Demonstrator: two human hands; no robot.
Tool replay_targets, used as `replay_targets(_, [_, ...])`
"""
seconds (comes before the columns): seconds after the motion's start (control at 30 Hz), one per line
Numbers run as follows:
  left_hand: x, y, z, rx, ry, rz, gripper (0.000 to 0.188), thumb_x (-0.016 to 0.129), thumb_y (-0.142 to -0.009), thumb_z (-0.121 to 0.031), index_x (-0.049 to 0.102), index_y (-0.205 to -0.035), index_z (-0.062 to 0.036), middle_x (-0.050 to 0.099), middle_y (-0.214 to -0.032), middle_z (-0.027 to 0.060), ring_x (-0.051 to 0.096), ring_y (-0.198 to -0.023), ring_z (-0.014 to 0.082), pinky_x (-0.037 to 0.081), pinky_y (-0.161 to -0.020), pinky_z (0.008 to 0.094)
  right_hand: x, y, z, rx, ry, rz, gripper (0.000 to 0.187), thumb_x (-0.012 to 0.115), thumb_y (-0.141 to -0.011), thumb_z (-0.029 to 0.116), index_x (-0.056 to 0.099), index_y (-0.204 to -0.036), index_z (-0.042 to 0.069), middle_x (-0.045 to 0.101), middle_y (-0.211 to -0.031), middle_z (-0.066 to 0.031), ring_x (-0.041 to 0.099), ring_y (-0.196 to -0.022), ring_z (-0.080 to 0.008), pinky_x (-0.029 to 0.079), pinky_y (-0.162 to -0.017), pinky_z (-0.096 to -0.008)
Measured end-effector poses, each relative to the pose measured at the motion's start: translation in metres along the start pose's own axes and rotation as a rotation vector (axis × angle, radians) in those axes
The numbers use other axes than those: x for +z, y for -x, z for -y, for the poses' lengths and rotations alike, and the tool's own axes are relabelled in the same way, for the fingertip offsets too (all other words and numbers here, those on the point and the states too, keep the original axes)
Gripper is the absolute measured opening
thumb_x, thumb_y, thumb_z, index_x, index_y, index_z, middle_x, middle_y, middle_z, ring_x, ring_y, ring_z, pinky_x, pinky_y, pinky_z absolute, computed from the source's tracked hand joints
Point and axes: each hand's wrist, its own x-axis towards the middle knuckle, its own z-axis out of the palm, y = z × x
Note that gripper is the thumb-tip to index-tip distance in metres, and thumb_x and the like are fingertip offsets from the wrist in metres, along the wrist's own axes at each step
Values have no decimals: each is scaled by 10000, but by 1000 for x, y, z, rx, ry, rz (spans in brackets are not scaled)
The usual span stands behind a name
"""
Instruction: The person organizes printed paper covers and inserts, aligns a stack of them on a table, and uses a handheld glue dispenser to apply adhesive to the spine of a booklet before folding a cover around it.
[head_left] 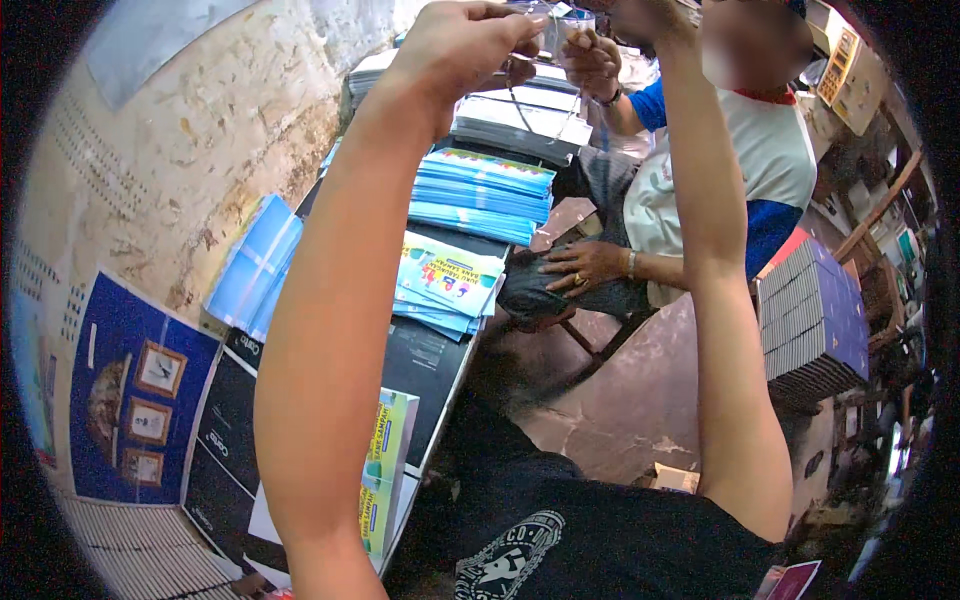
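Observation:
My left hand is raised at the top of the view, its fingers closed in a pinch at the edge of a small clear, see-through thing. What kind of thing it is, I cannot make out. A thin dark cord hangs in a loop below my left fingers. Dark and cut off by the upper edge, my right hand is lifted on the other side of the clear thing; its fingers are not plain to see. Between my hands, a co-worker's raised hand is close to the clear thing.
Blue booklet bundles and loose booklets lie on the dark table. White paper stacks stand behind. The co-worker sits to the right, other hand on the lap. A tall book stack stands right.

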Motion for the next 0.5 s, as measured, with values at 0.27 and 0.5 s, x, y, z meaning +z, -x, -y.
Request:
replay_targets(0.27, [26, 3, 23, -1, 74, 70, 417, 706, -915, -357, 660, -1187, -43, 704, -983, 56, 679, -916, 134, 511, -841, 285, -21, 4, -14, 64, -282, 11, 304, 556, -999, 305, 653, -1206, 104, 705, -1060, -29, 666, -959, -151, 532, -849, -304])
replay_targets(0.5, [49, 1, 33, 21, -34, 64, 566, 735, -883, -385, 615, -1308, -31, 670, -1215, 84, 601, -1151, 164, 450, -952, 317, -41, 21, -11, -27, -365, -153, 391, 522, -1013, 368, 636, -1238, 69, 709, -1099, -84, 666, -987, -173, 540, -878, -339])
